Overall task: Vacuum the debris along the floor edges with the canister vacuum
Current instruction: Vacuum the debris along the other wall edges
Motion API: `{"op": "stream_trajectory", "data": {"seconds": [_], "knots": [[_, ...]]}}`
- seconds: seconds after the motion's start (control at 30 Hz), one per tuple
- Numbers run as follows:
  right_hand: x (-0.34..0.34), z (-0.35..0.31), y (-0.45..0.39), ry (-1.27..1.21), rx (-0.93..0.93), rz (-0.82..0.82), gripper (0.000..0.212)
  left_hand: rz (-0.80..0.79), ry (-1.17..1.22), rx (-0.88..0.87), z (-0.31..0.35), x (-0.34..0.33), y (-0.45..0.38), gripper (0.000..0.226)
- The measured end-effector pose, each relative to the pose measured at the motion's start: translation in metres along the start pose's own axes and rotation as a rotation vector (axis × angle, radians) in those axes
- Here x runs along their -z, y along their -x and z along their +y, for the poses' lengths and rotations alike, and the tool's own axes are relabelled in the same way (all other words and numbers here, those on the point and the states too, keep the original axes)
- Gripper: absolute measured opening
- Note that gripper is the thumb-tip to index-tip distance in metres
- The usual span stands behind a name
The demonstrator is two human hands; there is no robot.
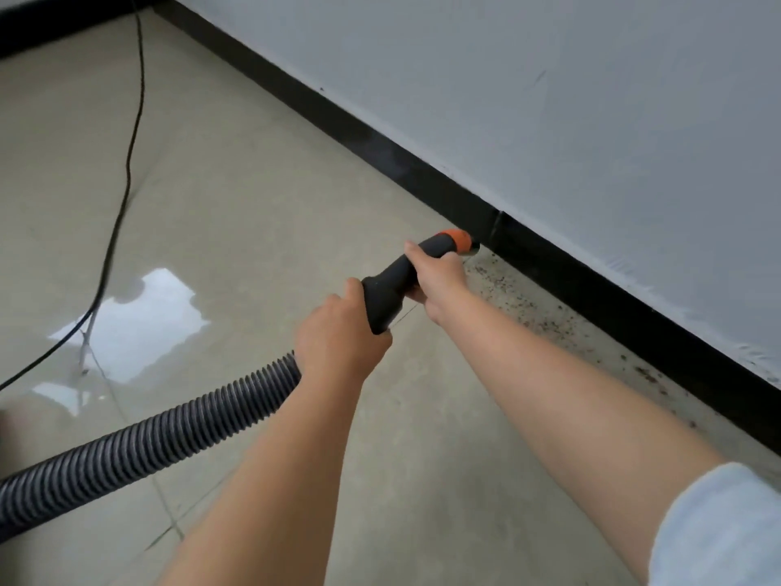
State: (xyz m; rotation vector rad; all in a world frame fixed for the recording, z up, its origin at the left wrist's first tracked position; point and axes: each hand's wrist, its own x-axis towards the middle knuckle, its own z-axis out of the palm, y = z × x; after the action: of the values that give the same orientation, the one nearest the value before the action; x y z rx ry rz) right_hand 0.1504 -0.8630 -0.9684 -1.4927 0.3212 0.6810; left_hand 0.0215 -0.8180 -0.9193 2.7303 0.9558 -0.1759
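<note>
We work the nozzle along the skirting, both hands on the vacuum's rigid end.

The floor [262, 213] fills the frame, the black skirting [549, 255] running upper left to lower right, debris [545, 315] strewn beside it right of centre. The ribbed hose [139, 441] — likely soft, springy, apt to drag — enters lower left. Our left hand [338, 340] wraps its cuff; our right hand [439, 277] grips the stiff black handle [393, 289], probably light, the best hold. The orange-collared nozzle [458, 240] sits centre, at the skirting.
</note>
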Motion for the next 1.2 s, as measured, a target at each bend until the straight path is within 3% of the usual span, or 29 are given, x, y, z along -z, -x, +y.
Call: {"op": "stream_trajectory", "data": {"seconds": [0.2, 0.43, 0.83, 1.07, 1.2], "knots": [[-0.009, 0.008, 0.007, -0.095, -0.034, -0.095, 0.072, 0.04, -0.023, 0.021, -0.012, -0.007, 0.005, 0.042], [-0.007, 0.02, 0.016, -0.256, -0.077, -0.098, 0.076, 0.022, -0.091, -0.006, -0.01, -0.003, 0.01, 0.044], [0.0, 0.02, 0.021, -0.273, -0.105, -0.185, 0.079, 0.012, -0.114, -0.015, -0.01, -0.003, 0.021, 0.048], [0.005, 0.011, 0.02, -0.315, -0.096, -0.221, 0.07, -0.103, -0.067, -0.047, -0.015, 0.006, 0.01, 0.033], [0.007, 0.003, 0.017, -0.347, -0.114, -0.199, 0.069, -0.198, -0.065, -0.108, -0.019, 0.012, 0.01, 0.042]]}}
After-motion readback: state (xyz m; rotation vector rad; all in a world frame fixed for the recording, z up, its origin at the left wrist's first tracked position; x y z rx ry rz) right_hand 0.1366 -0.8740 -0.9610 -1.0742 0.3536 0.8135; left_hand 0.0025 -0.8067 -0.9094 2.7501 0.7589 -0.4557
